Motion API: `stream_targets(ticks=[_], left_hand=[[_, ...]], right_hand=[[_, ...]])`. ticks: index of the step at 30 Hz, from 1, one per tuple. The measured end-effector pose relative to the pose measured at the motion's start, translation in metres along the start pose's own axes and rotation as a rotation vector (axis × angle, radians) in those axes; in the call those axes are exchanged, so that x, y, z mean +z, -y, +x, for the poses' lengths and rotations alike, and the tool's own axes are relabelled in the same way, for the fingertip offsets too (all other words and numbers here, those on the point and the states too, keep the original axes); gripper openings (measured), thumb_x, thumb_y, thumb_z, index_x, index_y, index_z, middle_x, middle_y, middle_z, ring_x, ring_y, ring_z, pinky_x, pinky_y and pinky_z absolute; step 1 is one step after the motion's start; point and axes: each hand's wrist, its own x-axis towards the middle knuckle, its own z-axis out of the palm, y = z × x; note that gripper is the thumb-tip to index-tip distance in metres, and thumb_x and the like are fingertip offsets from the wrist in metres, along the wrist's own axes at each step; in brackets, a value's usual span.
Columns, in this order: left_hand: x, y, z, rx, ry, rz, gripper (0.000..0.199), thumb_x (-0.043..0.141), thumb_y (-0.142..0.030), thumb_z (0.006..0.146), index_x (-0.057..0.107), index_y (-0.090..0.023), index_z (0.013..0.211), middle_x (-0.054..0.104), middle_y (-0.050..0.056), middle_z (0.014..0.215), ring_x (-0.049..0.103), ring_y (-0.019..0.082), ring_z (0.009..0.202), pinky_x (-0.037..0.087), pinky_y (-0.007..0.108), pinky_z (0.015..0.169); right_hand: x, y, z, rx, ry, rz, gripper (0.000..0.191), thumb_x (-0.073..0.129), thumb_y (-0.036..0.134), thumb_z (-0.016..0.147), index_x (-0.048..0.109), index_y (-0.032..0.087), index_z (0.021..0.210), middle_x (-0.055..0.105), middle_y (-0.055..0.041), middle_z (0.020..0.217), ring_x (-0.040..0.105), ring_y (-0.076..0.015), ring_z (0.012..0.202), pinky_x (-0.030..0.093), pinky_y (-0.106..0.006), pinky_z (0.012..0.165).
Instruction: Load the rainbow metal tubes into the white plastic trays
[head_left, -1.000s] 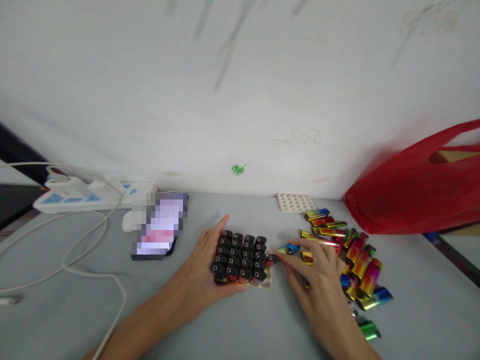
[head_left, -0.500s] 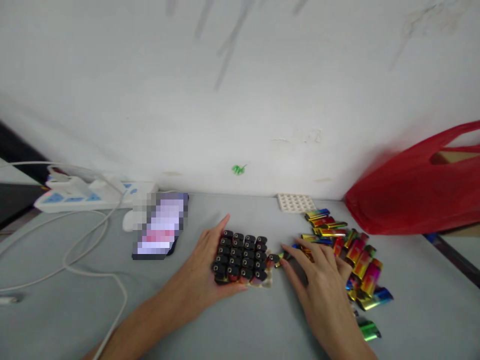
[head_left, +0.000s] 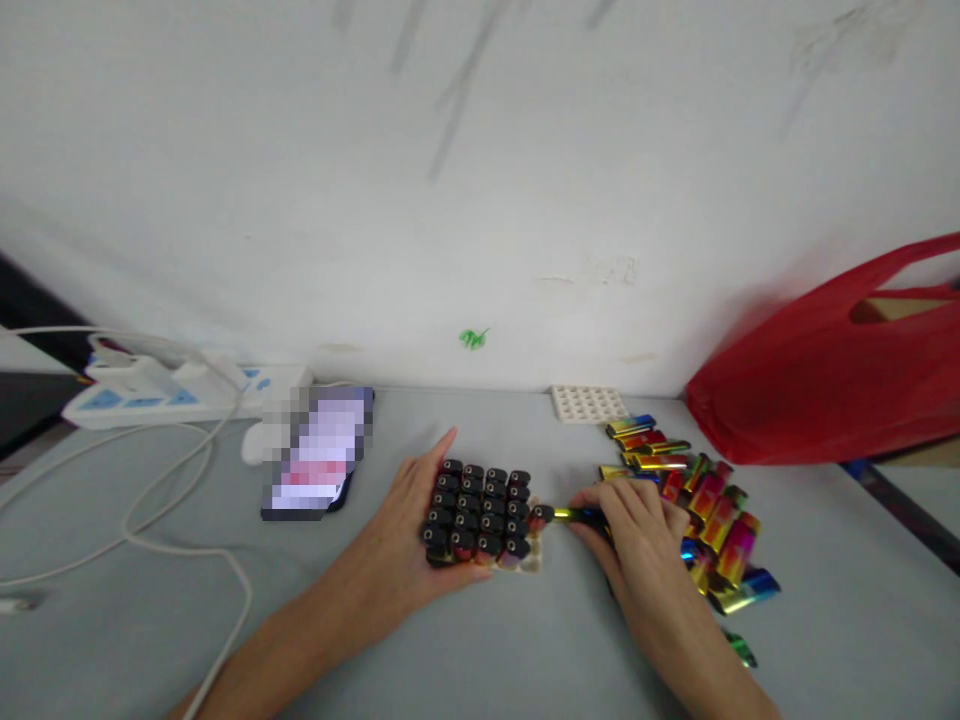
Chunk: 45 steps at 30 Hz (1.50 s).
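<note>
Rows of black-topped pieces, each with a small ring on its top, stand in a pale tray. My left hand wraps round the left side of this block, its fingers at the back and thumb along the front. A single black-topped piece sits at the tray's right edge, apart from the rows. Between the thumb and fingers of my right hand is a shiny metallic tube, gold along its edge. It points left at the single piece and seems to touch it; my fingers hide its other end.
Several shiny multicoloured tubes lie heaped on the right. A white perforated tray lies by the wall, left of a red bag. On the left are a phone, a power strip and a loose white cable.
My right hand has closed on a shiny tube and lined it up with the single black-topped piece. The left hand keeps its hold on the tray.
</note>
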Motion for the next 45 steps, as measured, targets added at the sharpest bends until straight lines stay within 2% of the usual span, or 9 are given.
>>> stream_targets(ticks=[4,9,15,20,28,34,37,41,45], left_hand=[[0.001,0.000,0.000,-0.002,-0.005,-0.004,0.129,0.099,-0.041,0.079,0.017,-0.032,0.178,0.058,0.014,0.155,0.059,0.041,0.144,0.045,0.065,0.127],[0.002,0.000,0.001,0.025,-0.008,-0.011,0.130,0.099,-0.040,0.079,0.016,-0.031,0.178,0.057,0.016,0.156,0.058,0.041,0.145,0.044,0.065,0.128],[-0.001,-0.005,0.002,-0.002,0.015,-0.009,0.128,0.099,-0.042,0.080,0.016,-0.031,0.178,0.058,0.016,0.157,0.057,0.041,0.146,0.043,0.067,0.128],[-0.001,-0.004,0.002,-0.008,0.020,-0.019,0.128,0.098,-0.042,0.081,0.015,-0.033,0.177,0.053,0.017,0.161,0.054,0.042,0.150,0.040,0.069,0.130],[-0.002,-0.004,0.003,-0.018,0.026,-0.020,0.130,0.100,-0.043,0.080,0.015,-0.032,0.177,0.055,0.016,0.156,0.056,0.041,0.146,0.042,0.066,0.129],[0.000,-0.003,0.002,-0.015,0.015,-0.027,0.129,0.099,-0.043,0.080,0.015,-0.033,0.178,0.056,0.016,0.155,0.057,0.041,0.144,0.044,0.066,0.127],[0.002,0.000,0.002,0.000,0.000,-0.021,0.129,0.099,-0.044,0.080,0.015,-0.035,0.178,0.056,0.016,0.155,0.057,0.041,0.144,0.043,0.067,0.127],[0.002,0.002,0.001,0.015,-0.002,0.003,0.127,0.097,-0.046,0.081,0.016,-0.033,0.178,0.056,0.015,0.157,0.057,0.041,0.145,0.044,0.064,0.128],[0.001,0.003,0.001,0.029,-0.004,0.010,0.125,0.096,-0.047,0.083,0.015,-0.034,0.178,0.056,0.014,0.158,0.056,0.040,0.146,0.044,0.063,0.128]], right_hand=[[-0.001,0.008,0.000,0.085,-0.124,0.116,0.027,0.051,0.048,0.117,0.069,0.028,0.114,0.078,-0.0075,0.109,0.070,-0.0326,0.105,0.045,-0.049,0.093],[-0.019,0.021,-0.007,0.326,-0.210,0.539,0.021,0.062,0.043,0.112,0.064,0.027,0.125,0.077,-0.0064,0.113,0.075,-0.0253,0.101,0.058,-0.037,0.086],[-0.038,0.030,-0.007,0.178,-0.153,0.706,0.009,0.081,0.033,0.100,0.079,0.027,0.107,0.080,-0.0026,0.097,0.076,-0.0199,0.084,0.059,-0.026,0.069],[-0.038,0.041,-0.003,-0.036,0.071,0.623,0.011,0.077,0.032,0.105,0.082,0.032,0.115,0.078,-0.0002,0.095,0.074,-0.0187,0.084,0.059,-0.028,0.073],[-0.031,0.041,-0.005,-0.083,0.202,0.538,0.015,0.067,0.037,0.113,0.077,0.033,0.122,0.076,-0.0011,0.104,0.074,-0.0204,0.094,0.059,-0.032,0.085],[-0.029,0.042,-0.009,-0.032,0.110,0.556,0.030,0.074,0.035,0.106,0.071,0.033,0.136,0.077,-0.0007,0.099,0.073,-0.0202,0.082,0.061,-0.032,0.076],[-0.028,0.039,-0.008,0.060,-0.032,0.524,0.021,0.065,0.032,0.108,0.071,0.028,0.127,0.076,-0.0028,0.097,0.072,-0.0218,0.083,0.058,-0.033,0.072],[-0.024,0.024,-0.001,0.192,-0.289,0.184,0.016,0.062,0.033,0.107,0.075,0.025,0.110,0.078,-0.0083,0.105,0.070,-0.0298,0.099,0.054,-0.045,0.092],[-0.020,0.012,0.002,0.151,-0.329,-0.152,0.021,0.062,0.032,0.103,0.080,0.022,0.100,0.083,-0.0116,0.101,0.069,-0.0370,0.101,0.046,-0.053,0.092]])
